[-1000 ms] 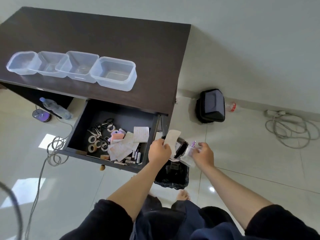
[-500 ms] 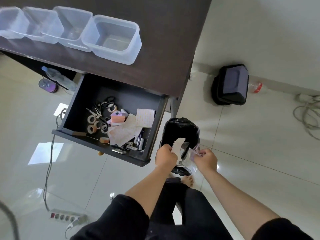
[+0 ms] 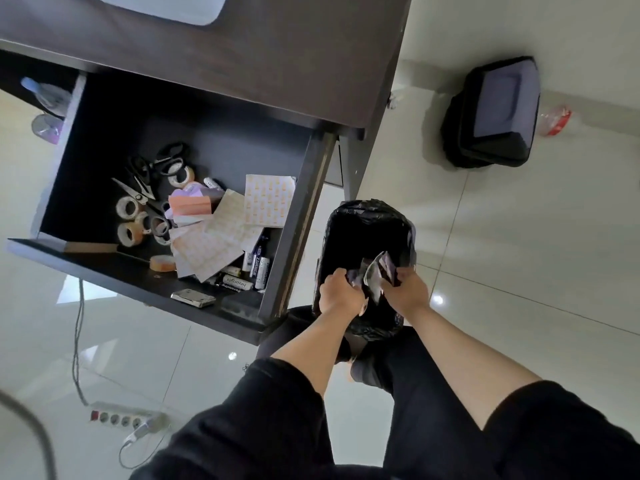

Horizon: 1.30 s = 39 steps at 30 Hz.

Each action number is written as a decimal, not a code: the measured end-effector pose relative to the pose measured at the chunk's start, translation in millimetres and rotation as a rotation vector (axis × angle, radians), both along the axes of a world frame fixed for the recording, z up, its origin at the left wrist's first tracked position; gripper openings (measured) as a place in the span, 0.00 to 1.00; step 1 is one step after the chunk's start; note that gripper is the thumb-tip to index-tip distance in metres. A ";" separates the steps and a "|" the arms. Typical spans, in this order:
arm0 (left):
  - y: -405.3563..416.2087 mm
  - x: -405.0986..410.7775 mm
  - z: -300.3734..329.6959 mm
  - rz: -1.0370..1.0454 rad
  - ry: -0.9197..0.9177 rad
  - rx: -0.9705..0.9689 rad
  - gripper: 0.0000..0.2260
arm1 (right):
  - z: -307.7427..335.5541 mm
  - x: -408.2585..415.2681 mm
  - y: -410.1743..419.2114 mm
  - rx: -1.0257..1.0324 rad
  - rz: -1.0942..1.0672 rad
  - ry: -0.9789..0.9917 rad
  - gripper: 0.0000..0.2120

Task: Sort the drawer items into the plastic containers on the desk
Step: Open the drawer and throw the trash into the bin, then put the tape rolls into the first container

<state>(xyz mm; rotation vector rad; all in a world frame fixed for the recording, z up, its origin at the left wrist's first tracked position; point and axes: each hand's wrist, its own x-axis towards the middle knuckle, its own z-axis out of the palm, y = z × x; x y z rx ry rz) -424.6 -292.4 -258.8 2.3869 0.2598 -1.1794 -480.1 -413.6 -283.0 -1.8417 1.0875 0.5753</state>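
Head view looks steeply down past 2 bare forearms in black sleeves to a bin lined with a black bag (image 3: 367, 230), standing on the pale tiled floor (image 3: 519, 306) just beside the open drawer (image 3: 173, 282) of a dark desk (image 3: 277, 57). Both hands sit over the bin's mouth. Left hand (image 3: 341, 294) has its fingers curled round the near edge of a crumpled clear plastic wrapper (image 3: 375, 271), and right hand (image 3: 410, 289) pinches the wrapper's other side, so the wrapper is held between them above the bag's dark opening. What the wrapper contains is too blurred to tell. Inside the drawer lie black-handled scissors (image 3: 149, 171), several tape rolls (image 3: 130, 220), an orange and white pad (image 3: 190, 206), sheets of orange stickers (image 3: 268, 199) overlapping toward the right wall, a cluster of batteries (image 3: 256, 268) near the front right corner, and a small flat metal piece (image 3: 193, 297) at the front edge. At the top of the frame, the corner of 1 clear plastic container (image 3: 187, 8) rests on the desk top. On the floor, a black case (image 3: 495, 112) sits well apart to the right, and a white power strip (image 3: 121, 417) with a cable lies near the lower left.
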 end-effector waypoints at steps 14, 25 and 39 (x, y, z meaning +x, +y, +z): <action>-5.1 -4.7 85.3 0.006 -0.020 -0.030 0.20 | 72.8 -14.6 -10.3 0.028 0.077 0.159 0.06; 12.4 37.7 216.2 -0.187 -0.651 -0.295 0.10 | 206.0 39.1 4.2 -0.136 0.172 -0.174 0.11; 225.1 174.2 214.4 -0.029 -0.534 0.009 0.13 | 240.7 175.3 167.5 -0.221 0.444 -0.416 0.08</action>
